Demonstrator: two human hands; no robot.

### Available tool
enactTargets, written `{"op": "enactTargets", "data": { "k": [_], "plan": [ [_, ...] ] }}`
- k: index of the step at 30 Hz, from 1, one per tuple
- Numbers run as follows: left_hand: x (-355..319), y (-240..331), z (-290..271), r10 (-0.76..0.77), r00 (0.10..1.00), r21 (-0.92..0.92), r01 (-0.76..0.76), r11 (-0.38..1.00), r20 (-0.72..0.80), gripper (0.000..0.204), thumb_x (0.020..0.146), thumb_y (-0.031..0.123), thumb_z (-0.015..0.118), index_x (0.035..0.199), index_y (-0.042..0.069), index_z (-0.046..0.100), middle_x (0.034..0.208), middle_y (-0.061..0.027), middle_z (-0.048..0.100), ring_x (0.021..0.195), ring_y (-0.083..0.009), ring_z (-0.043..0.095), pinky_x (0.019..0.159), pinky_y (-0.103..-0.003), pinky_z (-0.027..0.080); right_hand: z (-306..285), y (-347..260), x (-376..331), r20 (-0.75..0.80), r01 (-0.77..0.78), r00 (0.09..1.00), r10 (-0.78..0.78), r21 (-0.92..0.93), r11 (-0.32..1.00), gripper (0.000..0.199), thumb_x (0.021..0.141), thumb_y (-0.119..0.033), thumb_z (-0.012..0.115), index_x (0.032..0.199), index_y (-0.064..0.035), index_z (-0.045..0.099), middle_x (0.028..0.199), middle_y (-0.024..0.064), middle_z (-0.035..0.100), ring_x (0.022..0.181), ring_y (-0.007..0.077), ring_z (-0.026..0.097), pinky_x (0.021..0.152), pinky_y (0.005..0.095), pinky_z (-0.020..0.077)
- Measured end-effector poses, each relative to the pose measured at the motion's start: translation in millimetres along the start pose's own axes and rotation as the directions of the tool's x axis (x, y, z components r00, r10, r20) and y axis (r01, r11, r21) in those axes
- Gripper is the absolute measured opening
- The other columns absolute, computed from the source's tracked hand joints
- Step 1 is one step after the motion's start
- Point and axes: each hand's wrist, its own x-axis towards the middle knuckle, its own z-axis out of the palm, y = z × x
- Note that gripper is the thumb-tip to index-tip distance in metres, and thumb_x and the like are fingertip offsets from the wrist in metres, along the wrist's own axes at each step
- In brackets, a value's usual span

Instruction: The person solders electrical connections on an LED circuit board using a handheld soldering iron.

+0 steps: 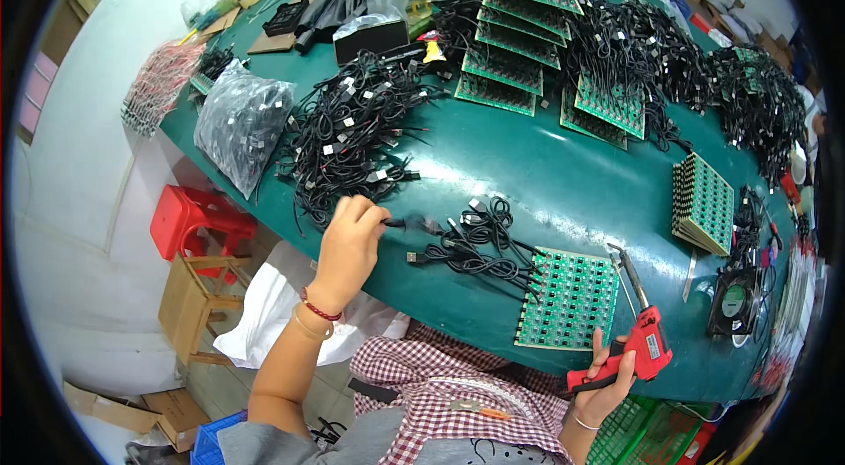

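My left hand (348, 240) is closed, thumb and fingers pinching the end of a black USB cable (398, 223) whose far part is smeared by motion. It is at the near side of a large heap of black USB cables (356, 126). My right hand (609, 386) is wrapped round the handle of a red soldering gun (650, 343). The metal tip of the gun points up and away, just right of a green circuit board panel (570, 298). Several coiled black cables (484, 267) lie left of the panel, their ends reaching its left edge.
Behind the panel, boards with cables stand stacked (510, 69). More boards (612, 108) lie to their right. A block of bare boards (702, 205) and a small black fan (735, 302) are at the right. A clear bag (242, 126) sits at the table's left edge, above a red stool (198, 223).
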Motion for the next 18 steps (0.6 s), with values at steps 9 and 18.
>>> {"op": "enactTargets", "data": {
  "k": [9, 18],
  "plan": [
    [12, -10, 5, 0.195, 0.975, -0.326, -0.151, 0.933, 0.106, 0.020, 0.069, -0.014, 0.052, 0.078, 0.002, 0.059, 0.100, -0.0116, 0.057, 0.098, -0.0286, 0.054, 0.078, -0.035, 0.047, 3, 3, -4, -0.063, 0.014, 0.998, -0.015, -0.014, 1.000, 0.028, 0.097, -0.025, 0.045, 0.107, 0.0010, 0.047, 0.058, 0.0059, 0.050, 0.042, 0.0100, 0.042, 0.104, 0.0423, 0.0408],
    [22, 15, 41, 0.152, 0.976, -0.171, -0.124, 0.977, 0.159, 0.017, 0.080, 0.002, 0.062, 0.096, 0.000, 0.058, 0.086, -0.0122, 0.054, 0.078, -0.0291, 0.056, 0.071, -0.039, 0.047, -6, 4, -1, 0.016, 0.012, 1.000, -0.013, 0.031, 0.999, 0.029, 0.096, -0.019, 0.047, 0.113, 0.0038, 0.044, 0.098, 0.0101, 0.054, 0.043, 0.0115, 0.047, 0.103, 0.0453, 0.0425]
  ]
}}
